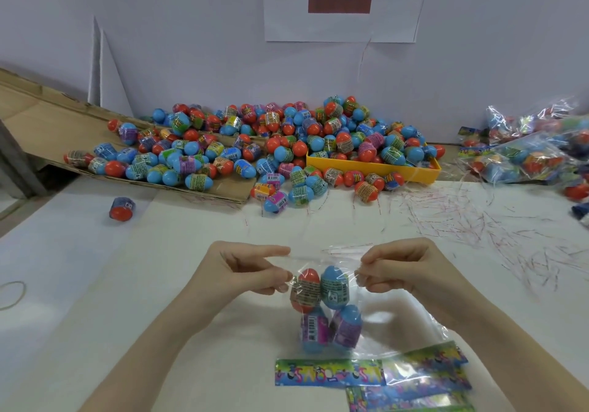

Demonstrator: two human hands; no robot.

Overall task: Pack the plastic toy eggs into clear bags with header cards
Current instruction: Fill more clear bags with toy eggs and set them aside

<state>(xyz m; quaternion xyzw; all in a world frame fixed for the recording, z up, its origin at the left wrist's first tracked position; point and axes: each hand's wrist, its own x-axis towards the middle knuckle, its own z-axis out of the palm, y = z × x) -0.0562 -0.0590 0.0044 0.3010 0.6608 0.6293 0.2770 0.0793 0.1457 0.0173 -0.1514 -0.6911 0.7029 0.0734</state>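
I see my left hand (pixel 251 268) and right hand (pixel 395 268) pinching the mouth of a clear plastic bag (pixel 328 303) holding four blue-and-red toy eggs (pixel 334 287). It hangs near the white desk's (pixel 95 284) front edge, just behind the colourful printed header cards (pixel 331 372).

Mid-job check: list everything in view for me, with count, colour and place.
bag: one, clear, held at centre, four eggs inside
egg pile: too many to count, blue and orange, back of table
stray egg: one, orange and blue, left, apart from pile
tray: one, yellow, under pile's right side
cardboard: one, brown, back left
header cards: several, multicoloured, near edge
packed bags: several, clear, far right
sign: one, white, wall
rubber band: one, tan, left edge
left hand: pinches bag top
right hand: pinches bag top
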